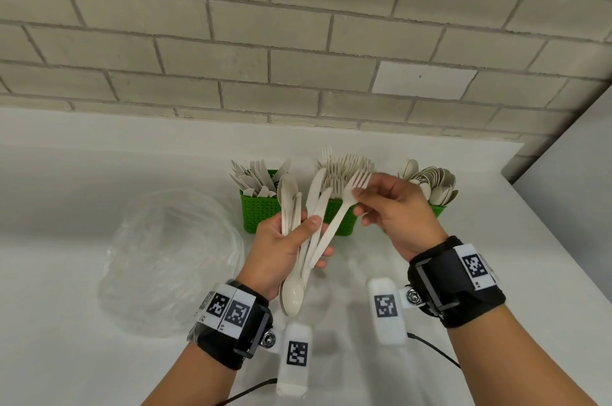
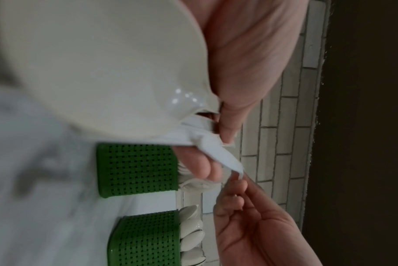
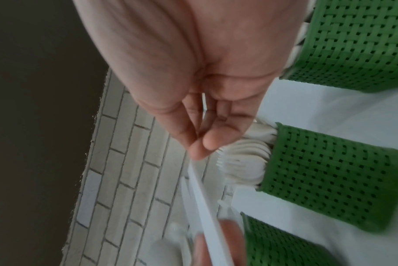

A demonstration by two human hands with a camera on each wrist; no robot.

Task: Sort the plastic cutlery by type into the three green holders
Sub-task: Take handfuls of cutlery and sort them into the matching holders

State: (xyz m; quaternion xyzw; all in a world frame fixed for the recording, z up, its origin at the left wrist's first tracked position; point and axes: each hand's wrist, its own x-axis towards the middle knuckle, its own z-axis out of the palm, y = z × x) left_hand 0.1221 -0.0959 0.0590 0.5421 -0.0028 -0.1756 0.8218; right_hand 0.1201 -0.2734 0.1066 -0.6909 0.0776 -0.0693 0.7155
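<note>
On the white surface (image 1: 99,174) three green holders stand in a row against the wall: knife holder (image 1: 256,213), fork holder (image 1: 346,218), and spoon holder (image 1: 437,208). The left hand (image 1: 281,250) clutches a fanned bunch of mixed cutlery (image 1: 306,230), handles and heads mixed. The right hand (image 1: 397,213) pinches one fork (image 1: 341,213) near its head, drawing it out. Its long axis runs diagonally, tines up toward the wall. Next, I'd say, it must clear the bunch and drop into the middle holder.
</note>
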